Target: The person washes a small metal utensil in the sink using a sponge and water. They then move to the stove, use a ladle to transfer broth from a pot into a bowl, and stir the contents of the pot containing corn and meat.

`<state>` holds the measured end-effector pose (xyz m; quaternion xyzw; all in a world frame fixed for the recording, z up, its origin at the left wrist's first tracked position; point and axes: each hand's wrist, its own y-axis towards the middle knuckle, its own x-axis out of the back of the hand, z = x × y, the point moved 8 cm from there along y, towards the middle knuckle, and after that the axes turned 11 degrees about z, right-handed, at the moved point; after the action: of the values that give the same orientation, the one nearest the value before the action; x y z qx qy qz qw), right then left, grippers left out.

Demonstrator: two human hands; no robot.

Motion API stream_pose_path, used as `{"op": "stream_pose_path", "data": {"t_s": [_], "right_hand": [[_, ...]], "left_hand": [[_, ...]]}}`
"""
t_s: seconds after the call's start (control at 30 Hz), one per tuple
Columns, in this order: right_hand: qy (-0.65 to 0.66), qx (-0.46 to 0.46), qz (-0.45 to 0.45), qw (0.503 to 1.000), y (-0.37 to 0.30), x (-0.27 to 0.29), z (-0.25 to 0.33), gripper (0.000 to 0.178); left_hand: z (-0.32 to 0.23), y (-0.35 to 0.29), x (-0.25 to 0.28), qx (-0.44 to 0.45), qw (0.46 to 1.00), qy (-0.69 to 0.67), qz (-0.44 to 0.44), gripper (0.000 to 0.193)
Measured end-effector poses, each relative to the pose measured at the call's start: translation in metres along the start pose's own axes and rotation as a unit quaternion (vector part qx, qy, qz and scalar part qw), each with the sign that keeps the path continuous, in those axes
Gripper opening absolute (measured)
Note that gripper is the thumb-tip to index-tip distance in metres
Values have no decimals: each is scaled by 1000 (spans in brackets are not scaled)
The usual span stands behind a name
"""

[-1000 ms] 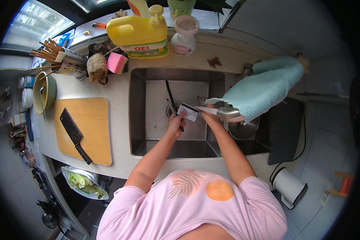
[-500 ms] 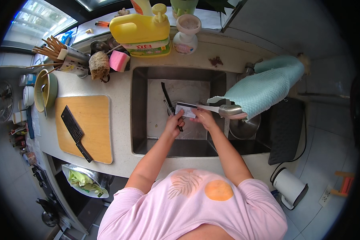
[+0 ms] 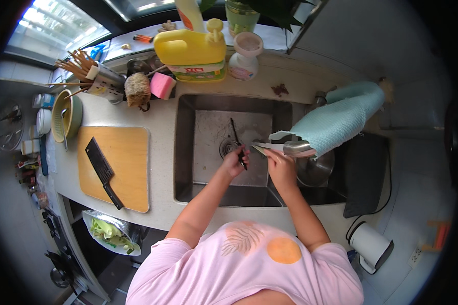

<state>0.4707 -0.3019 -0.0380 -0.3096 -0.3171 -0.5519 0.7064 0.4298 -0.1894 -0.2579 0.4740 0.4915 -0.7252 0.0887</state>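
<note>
Over the sink (image 3: 183,152), my left hand (image 3: 233,162) is closed around a slim black tool (image 3: 234,131) whose far end points away from me; its exact kind is unclear. Close by on the right, my right hand (image 3: 281,166) pinches a thin, flat card (image 3: 260,150), now seen nearly edge-on. The card is just left of the faucet spout (image 3: 299,148), where a pale streak like running water shows. Below the tool lies the round drain (image 3: 229,147), with small dark bits scattered around it.
A light blue cloth (image 3: 336,119) drapes over the faucet. To the left, a black cleaver (image 3: 99,162) rests on a wooden cutting board (image 3: 130,173). Behind the sink stand a yellow detergent jug (image 3: 191,48), a white pump bottle (image 3: 244,63) and a pink sponge (image 3: 162,85).
My hands have moved apart. The card has left my left hand and tilted edge-on in my right hand, nearer the spout. The black tool stays in my left hand. The whole view has shifted slightly.
</note>
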Motion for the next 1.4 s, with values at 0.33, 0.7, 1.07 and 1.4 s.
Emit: {"op": "stream_pose_path", "data": {"t_s": [0.33, 0.7, 1.07, 1.4], "right_hand": [[-6, 109, 25, 994, -30, 7, 32, 17], [188, -56, 154, 968, -26, -18, -11, 13], [294, -264, -145, 907, -131, 71, -157, 14], [536, -334, -535, 561, -206, 217, -433, 6]], "left_hand": [[-6, -9, 7, 41, 999, 20, 0, 12], [-13, -29, 13, 26, 995, 77, -62, 13], [5, -5, -20, 82, 989, 125, -3, 15], [19, -12, -28, 89, 987, 132, -20, 18]]}}
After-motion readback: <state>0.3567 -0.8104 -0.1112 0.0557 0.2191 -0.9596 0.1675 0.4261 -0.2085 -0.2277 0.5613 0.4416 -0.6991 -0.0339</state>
